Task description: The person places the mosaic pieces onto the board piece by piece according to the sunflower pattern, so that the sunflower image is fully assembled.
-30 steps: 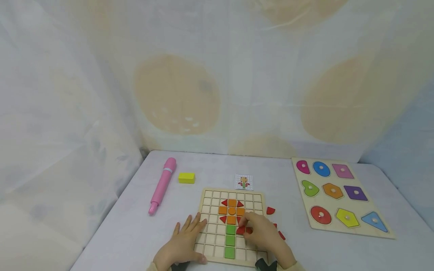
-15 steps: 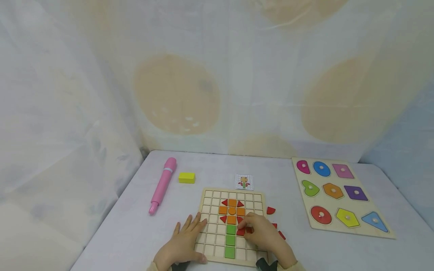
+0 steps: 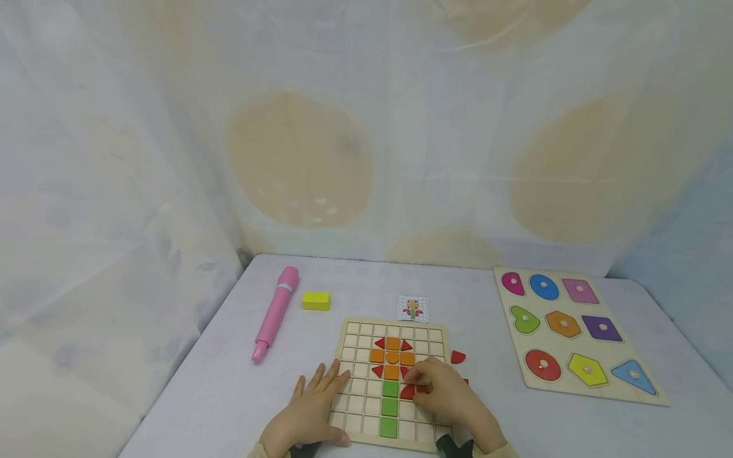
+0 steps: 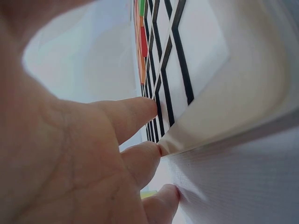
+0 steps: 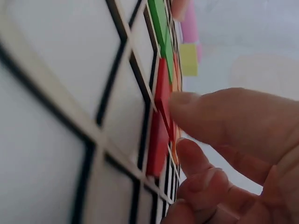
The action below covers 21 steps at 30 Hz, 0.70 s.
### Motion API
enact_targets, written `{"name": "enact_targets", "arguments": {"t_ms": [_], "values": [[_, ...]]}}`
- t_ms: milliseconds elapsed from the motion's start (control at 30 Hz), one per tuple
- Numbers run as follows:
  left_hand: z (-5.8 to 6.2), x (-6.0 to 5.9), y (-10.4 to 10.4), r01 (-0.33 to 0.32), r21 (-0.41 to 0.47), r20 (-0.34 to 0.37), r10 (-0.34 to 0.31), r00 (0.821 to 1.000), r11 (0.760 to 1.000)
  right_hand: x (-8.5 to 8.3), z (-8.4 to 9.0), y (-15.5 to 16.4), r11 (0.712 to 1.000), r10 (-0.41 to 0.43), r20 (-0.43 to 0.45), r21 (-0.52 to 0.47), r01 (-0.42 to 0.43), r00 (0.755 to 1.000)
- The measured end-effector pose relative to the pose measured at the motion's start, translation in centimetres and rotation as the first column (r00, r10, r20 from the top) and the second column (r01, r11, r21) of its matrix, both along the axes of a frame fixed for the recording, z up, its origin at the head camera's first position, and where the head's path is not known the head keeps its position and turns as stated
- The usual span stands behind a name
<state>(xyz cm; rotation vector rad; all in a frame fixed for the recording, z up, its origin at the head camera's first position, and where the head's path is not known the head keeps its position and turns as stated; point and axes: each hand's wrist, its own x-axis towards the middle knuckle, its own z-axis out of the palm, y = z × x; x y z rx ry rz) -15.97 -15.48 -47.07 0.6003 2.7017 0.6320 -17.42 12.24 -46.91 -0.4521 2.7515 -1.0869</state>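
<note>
My right hand (image 3: 446,391) is bent over the wooden grid board (image 3: 352,423), with thumb and fingers at a red tile (image 3: 407,392) that has a curved edge. In the right wrist view the thumb meets this red tile (image 5: 162,86), which looks tilted; a second red tile (image 5: 158,144) lies beside it. My left hand (image 3: 309,407) lies spread at the board's left edge, fingertips touching the rim. Green square tiles (image 3: 389,407) form a column under an orange cross (image 3: 392,343) with small red triangles around it. The right fingers partly cover the red tiles.
Loose red pieces (image 3: 458,357) lie right of the board. Behind it is a small pattern card (image 3: 412,308). A yellow block (image 3: 316,301) and a pink pen-shaped toy (image 3: 275,315) stand left, a knobbed shape puzzle (image 3: 555,356) right. A fabric wall (image 3: 389,159) closes the back.
The red tile under my right fingers has turned and shifted slightly beside the green column. My right hand has edged to the right, and one loose red piece is now hidden. The left hand stays.
</note>
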Motion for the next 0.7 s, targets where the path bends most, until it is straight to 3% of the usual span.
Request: {"name": "enact_targets", "arguments": {"t_ms": [300,533,700], "values": [[0.0,0.0,0.0,-0.002,-0.005,0.005,0.002,1.0,1.0,-0.7,0.6,2.2,0.973,-0.222,0.003,-0.065,0.222,0.975],[-0.4,-0.1,-0.1,0.002,-0.001,0.006,-0.002,1.0,1.0,-1.2,0.5,4.8,0.932,-0.334,-0.008,-0.152,0.329,0.943],[-0.1,0.0,-0.1,0.004,0.003,0.007,-0.004,1.0,1.0,-1.4,-0.1,6.9,0.907,-0.4,-0.01,-0.15,0.394,0.916]]}}
